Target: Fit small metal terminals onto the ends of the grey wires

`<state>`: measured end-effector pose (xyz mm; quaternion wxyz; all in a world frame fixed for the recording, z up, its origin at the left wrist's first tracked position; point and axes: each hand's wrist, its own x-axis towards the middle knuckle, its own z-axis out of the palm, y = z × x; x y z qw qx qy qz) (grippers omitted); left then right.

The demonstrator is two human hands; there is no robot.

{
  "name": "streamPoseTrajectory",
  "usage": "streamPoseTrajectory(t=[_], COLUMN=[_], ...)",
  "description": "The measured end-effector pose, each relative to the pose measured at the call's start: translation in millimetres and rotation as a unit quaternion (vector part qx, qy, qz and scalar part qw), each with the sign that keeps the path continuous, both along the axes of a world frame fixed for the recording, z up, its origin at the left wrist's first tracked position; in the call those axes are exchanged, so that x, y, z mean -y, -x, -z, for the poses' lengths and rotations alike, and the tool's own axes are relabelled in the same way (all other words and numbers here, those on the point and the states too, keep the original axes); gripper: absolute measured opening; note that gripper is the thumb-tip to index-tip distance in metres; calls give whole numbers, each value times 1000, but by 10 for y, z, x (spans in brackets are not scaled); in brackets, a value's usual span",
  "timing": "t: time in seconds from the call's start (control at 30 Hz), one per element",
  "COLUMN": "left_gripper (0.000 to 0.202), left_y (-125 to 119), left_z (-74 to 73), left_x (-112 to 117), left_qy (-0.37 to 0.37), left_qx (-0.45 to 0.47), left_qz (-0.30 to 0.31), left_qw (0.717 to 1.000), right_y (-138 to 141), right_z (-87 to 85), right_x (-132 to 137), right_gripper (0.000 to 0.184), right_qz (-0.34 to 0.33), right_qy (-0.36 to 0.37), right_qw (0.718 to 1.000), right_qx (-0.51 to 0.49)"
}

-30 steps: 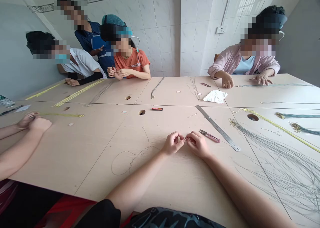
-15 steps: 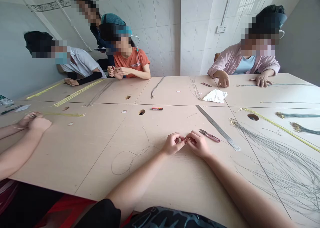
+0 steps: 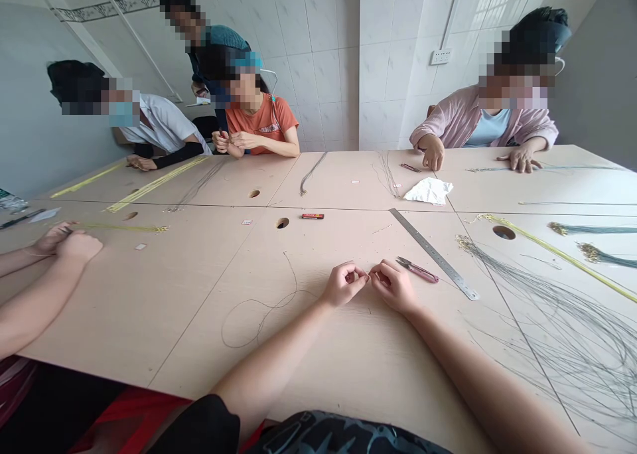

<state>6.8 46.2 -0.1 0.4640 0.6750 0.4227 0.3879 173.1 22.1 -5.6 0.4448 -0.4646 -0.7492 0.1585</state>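
Observation:
Near the middle of the table, my left hand (image 3: 347, 285) is closed in a pinch, thumb against fingertips. My right hand (image 3: 394, 287) pinches too, and the fingertips of both hands almost meet. A thin dark cord (image 3: 295, 280) lies in loose loops to the left and runs in toward my left hand. The piece between the fingers is too small to see clearly, but it looks like this cord. Just beyond my right hand lie pink-handled thread snips (image 3: 422, 271), apart from it.
A steel ruler (image 3: 432, 255) lies slanted beyond the snips. To the right spreads a bundle of dark cords (image 3: 557, 308) beside a yellow cord strand (image 3: 562, 251). A red-and-black battery (image 3: 312, 216) lies near a table hole (image 3: 283, 223). Co-workers' hands rest at the left and far edges.
My hands stay nearly in place, with only slight finger movement. The standing person has shifted to the right, and the co-worker at far right has moved one hand a little left.

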Motion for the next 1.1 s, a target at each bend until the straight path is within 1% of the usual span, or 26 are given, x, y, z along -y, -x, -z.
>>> streamPoseTrajectory(t=[0.3, 0.67, 0.87, 1.1], left_gripper=[21, 22, 24, 24], left_y=[0, 11, 13, 1], left_z=[-14, 12, 17, 5], left_x=[0, -9, -4, 11], left_qy=[17, 21, 8, -23], left_qx=[16, 17, 19, 1], left_qz=[-2, 0, 18, 17], left_qw=[1000, 1000, 1000, 1000], right_y=[5, 5, -8, -26], right_z=[21, 15, -9, -67], right_x=[1, 4, 5, -2], right_gripper=[13, 14, 12, 12], right_qz=[6, 4, -9, -43], right_qy=[9, 4, 39, 67], right_qw=[1000, 1000, 999, 995], right_qx=[-1, -9, -18, -52])
